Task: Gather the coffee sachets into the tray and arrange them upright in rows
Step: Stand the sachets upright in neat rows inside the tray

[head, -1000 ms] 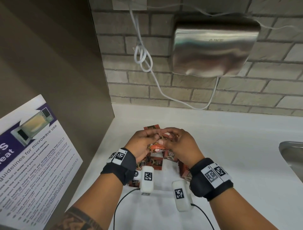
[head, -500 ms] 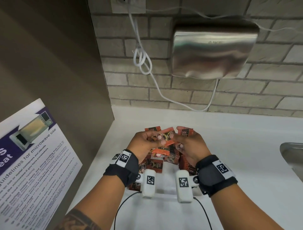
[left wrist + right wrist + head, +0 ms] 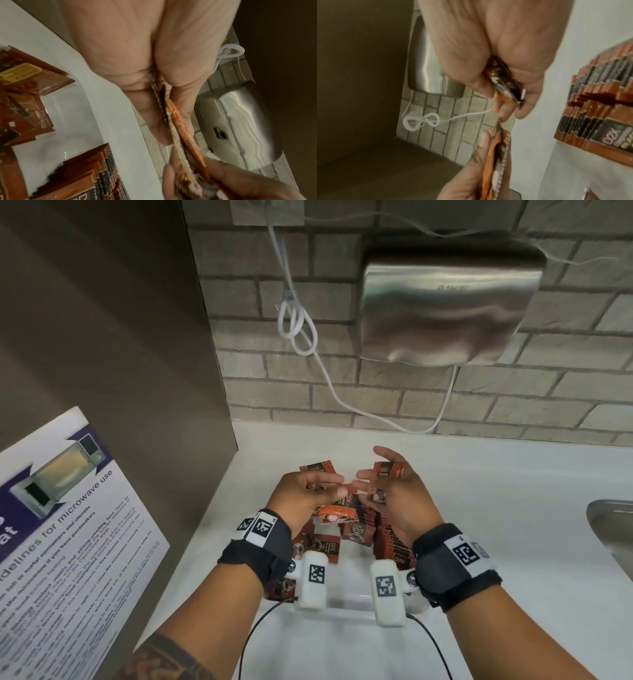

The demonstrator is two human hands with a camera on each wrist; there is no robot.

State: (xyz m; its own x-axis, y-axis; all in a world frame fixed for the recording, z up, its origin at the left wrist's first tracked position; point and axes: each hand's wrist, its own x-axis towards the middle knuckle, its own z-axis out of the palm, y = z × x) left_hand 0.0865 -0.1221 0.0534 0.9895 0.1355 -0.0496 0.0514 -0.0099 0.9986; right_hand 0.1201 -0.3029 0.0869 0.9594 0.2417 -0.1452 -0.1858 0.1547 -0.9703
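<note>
Both hands hover over a clear plastic tray point(image 3: 347, 601) on the white counter. My left hand point(image 3: 325, 485) pinches a small stack of orange-brown coffee sachets point(image 3: 320, 469), seen edge-on in the left wrist view as sachets point(image 3: 177, 122) between thumb and fingers. My right hand point(image 3: 375, 470) holds a few more sachets point(image 3: 389, 471), gripped edge-on in the right wrist view point(image 3: 504, 81). A row of upright sachets point(image 3: 394, 544) fills the tray's right side, also seen as a row point(image 3: 599, 94). Loose sachets point(image 3: 359, 530) lie tumbled in the middle and left.
A steel hand dryer point(image 3: 448, 309) hangs on the brick wall with a looped white cable point(image 3: 297, 323). A brown cabinet side point(image 3: 102, 337) with a microwave poster point(image 3: 61, 525) closes off the left. A sink rim point(image 3: 609, 529) sits at the right edge.
The hands were pressed together on one bunch of sachets. They have drawn apart, each keeping some sachets, and the right hand's fingers have spread.
</note>
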